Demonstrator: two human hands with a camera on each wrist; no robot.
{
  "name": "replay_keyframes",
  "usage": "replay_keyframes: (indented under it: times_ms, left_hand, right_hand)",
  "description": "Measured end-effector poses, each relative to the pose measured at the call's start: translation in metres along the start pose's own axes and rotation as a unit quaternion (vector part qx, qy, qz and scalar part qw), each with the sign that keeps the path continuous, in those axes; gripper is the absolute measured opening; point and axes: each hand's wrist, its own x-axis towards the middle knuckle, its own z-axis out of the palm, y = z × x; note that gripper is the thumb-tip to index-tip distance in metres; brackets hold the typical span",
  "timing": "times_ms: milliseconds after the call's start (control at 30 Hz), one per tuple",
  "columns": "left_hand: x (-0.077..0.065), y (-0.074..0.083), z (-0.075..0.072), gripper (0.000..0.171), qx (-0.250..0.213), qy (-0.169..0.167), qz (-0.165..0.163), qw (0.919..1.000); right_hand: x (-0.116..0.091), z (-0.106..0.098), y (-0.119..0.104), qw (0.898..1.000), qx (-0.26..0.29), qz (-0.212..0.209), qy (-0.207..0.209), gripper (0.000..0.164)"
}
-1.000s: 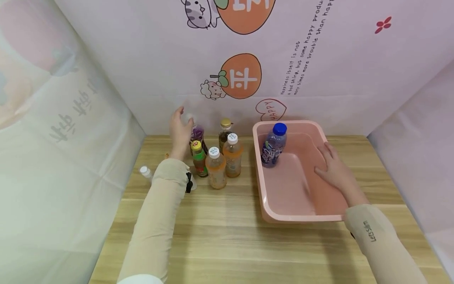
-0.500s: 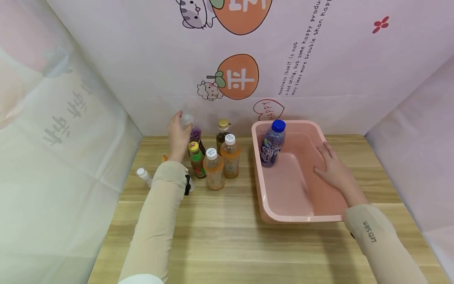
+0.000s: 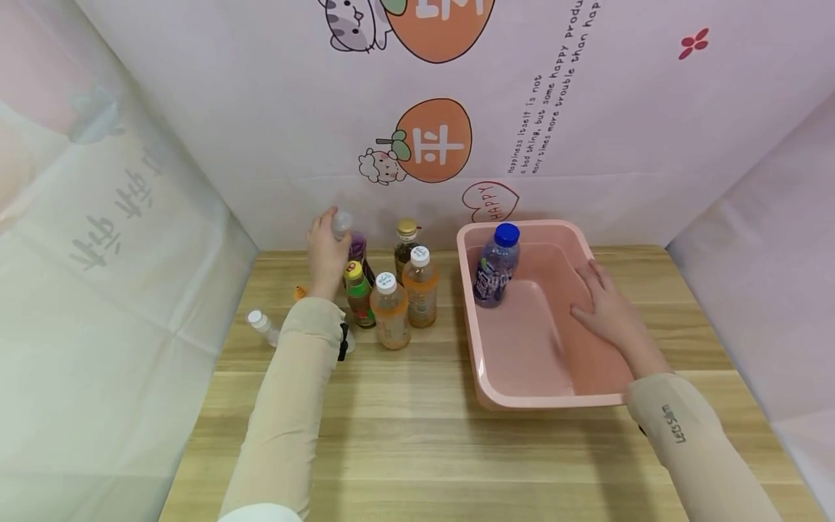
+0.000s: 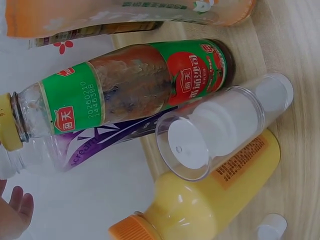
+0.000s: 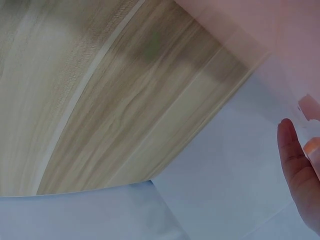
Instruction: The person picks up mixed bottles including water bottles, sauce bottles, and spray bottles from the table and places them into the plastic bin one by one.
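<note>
So the purple-labelled bottle [image 3: 356, 249] is found left of centre in the head view, tucked up near the back wall [image 3: 287, 167] and partly covered by the green-labelled sauce bottle [image 3: 360, 296]. Whether those two touch can't be told. Going by looks, smooth, fairly stiff plastic is to be expected, probably not very heavy, though how full it is can't be made out. Breakage isn't much of a worry, but a bit of slipping might be, since the clear top [image 3: 342, 221] looks slick. The body's pretty crowded, so the bottle is probably best pinched from above, around that top or just under it.

As for hands: the left hand [image 3: 327, 254] is placed right at the top, fingers and thumb set around its sides. Whether it's really gripped can't be told; in the left wrist view the hand is mostly cut off at lower left. The right hand [image 3: 613, 312] is laid over the right rim of the pink tub [image 3: 479, 348], well apart from the bottle, fingers fairly straight, nothing clamped.
</note>
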Motion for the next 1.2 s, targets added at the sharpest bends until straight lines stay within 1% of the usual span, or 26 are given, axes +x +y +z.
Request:
replay_keyframes:
  times_ms: [267, 433, 600, 733, 1000, 1100, 1200]
  left_hand:
    - [-0.002, -0.003, 0.005, 0.052, 0.02, 0.01, 0.019, 0.9996]
    - [-0.006, -0.002, 0.007, 0.053, 0.017, 0.012, 0.013, 0.9997]
    - [-0.008, -0.002, 0.005, 0.054, 0.015, 0.017, 0.005, 0.9997]
    - [-0.009, -0.002, 0.005, 0.055, 0.014, 0.014, 0.003, 0.9998]
    - [-0.008, -0.006, 0.005, 0.061, 0.04, 0.006, -0.01, 0.9991]
    - [-0.009, -0.007, 0.003, 0.061, 0.043, 0.007, -0.008, 0.999]
    - [-0.01, -0.007, 0.002, 0.059, 0.046, 0.012, 0.002, 0.9989]
  right_hand:
    - [-0.001, 0.0, 0.003, 1.0, 0.002, 0.0, 0.003, 0.073]
    - [-0.001, 0.0, 0.001, 1.0, -0.005, 0.005, -0.004, 0.071]
    - [-0.001, -0.001, 0.0, 1.0, -0.012, 0.001, -0.005, 0.069]
    - [-0.001, -0.001, -0.001, 1.0, -0.018, 0.001, -0.005, 0.068]
    - [-0.001, 0.0, -0.003, 1.0, -0.019, 0.004, -0.008, 0.07]
    - [-0.001, 0.001, -0.003, 1.0, -0.017, 0.003, -0.003, 0.07]
    - [-0.001, 0.002, -0.003, 1.0, -0.015, 0.006, -0.004, 0.071]
